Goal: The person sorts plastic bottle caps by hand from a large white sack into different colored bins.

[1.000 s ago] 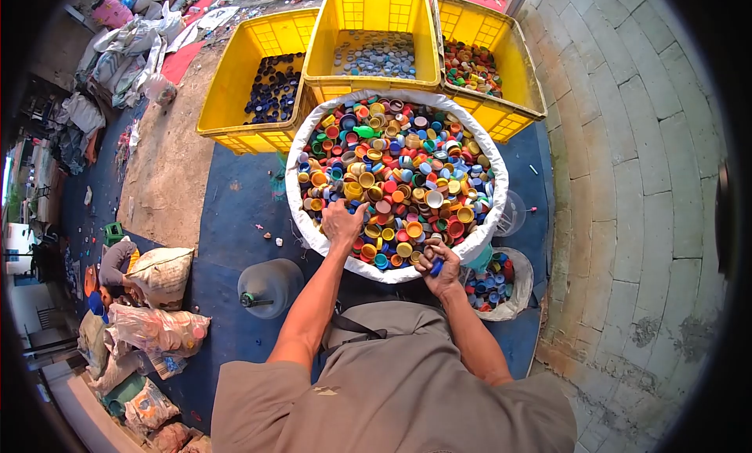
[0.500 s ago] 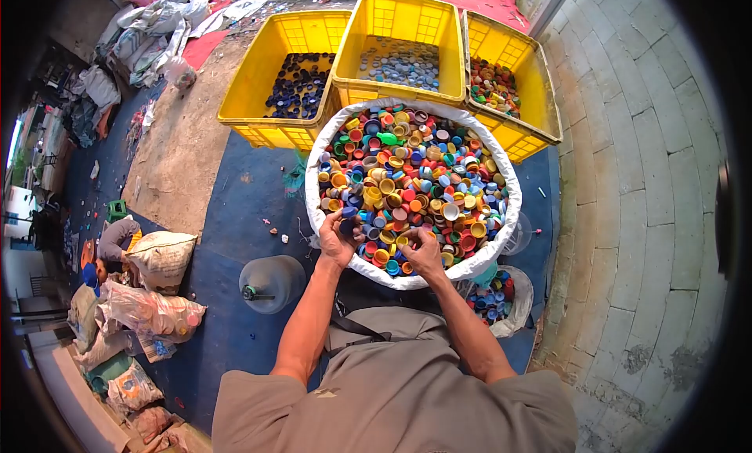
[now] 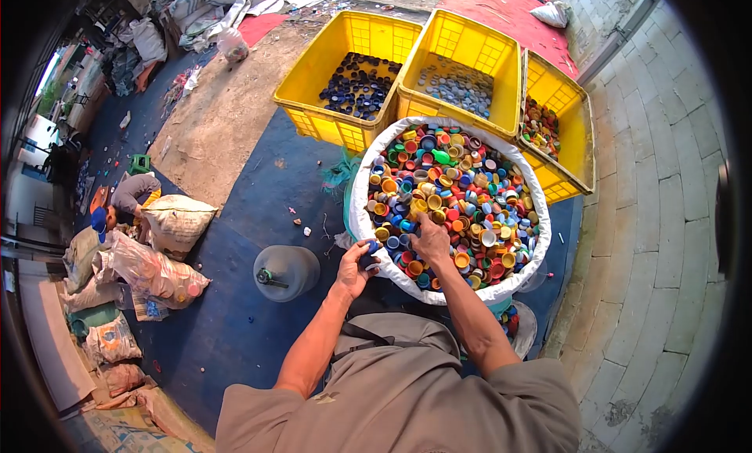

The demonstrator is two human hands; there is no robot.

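Note:
A round white-rimmed sack [image 3: 362, 188] is full of mixed bottle caps [image 3: 470, 198] in many colours. My left hand [image 3: 356, 269] is at the sack's near left rim, its fingers closed around dark blue caps [image 3: 368, 257]. Over the caps in the sack, my right hand [image 3: 429, 238] reaches down with its fingers among them, close to a yellow cap; whether it grips one is hidden. Behind the sack stand three yellow crates: the left crate [image 3: 333, 124] holds dark blue caps, the middle crate [image 3: 458, 112] pale ones, the right crate [image 3: 580, 151] red, orange and green ones.
A large clear jug [image 3: 288, 273] stands on the blue ground sheet [image 3: 227, 328] left of my forearm. Further left, another person [image 3: 133, 194] bends beside stuffed sacks [image 3: 178, 224]. A smaller bag of caps [image 3: 523, 328] sits by the near right rim. A block wall [image 3: 650, 218] runs along the right.
The view has turned, so the crates and sack appear further right. My left hand has moved out to the rim with blue caps, and my right hand has reached further into the sack.

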